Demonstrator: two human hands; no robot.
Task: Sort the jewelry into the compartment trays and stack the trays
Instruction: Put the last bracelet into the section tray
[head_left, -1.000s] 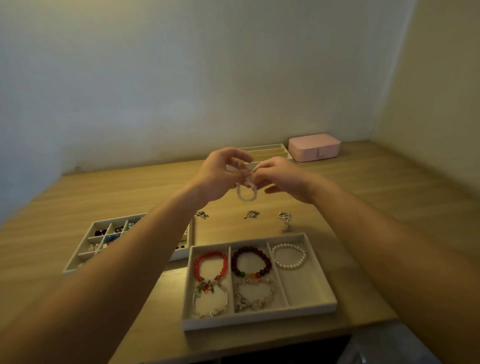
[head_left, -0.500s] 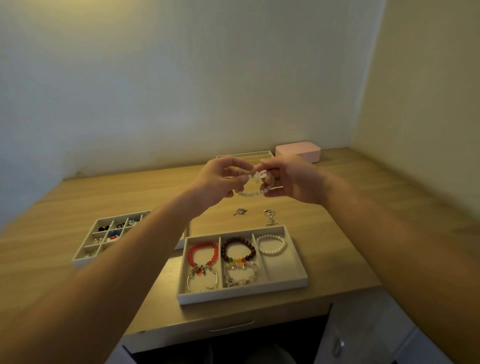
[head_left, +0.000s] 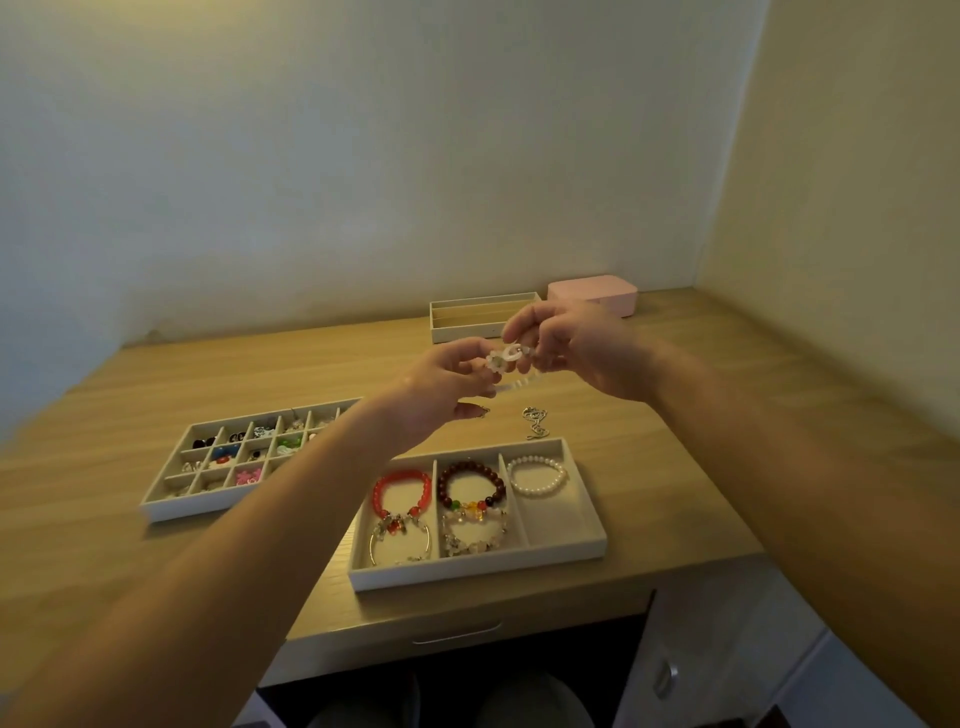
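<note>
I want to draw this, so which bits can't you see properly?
Head view only:
1. Pale bracelet: blurred, and partly covered by fingers of the left hand and right hand pinching it.
2. Small-compartment tray: right end hidden behind the left forearm; pieces too small to name.
3. Far tray: front right corner behind the right hand.
4. Loose silver piece: too small to identify.

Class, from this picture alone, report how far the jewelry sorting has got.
Done: bracelets lie in the three-compartment tray and small pieces in the grid tray. In hand: left hand and right hand pinch a pale bracelet above the table. Left: a loose chain, the back tray apparently empty, nothing stacked.
</note>
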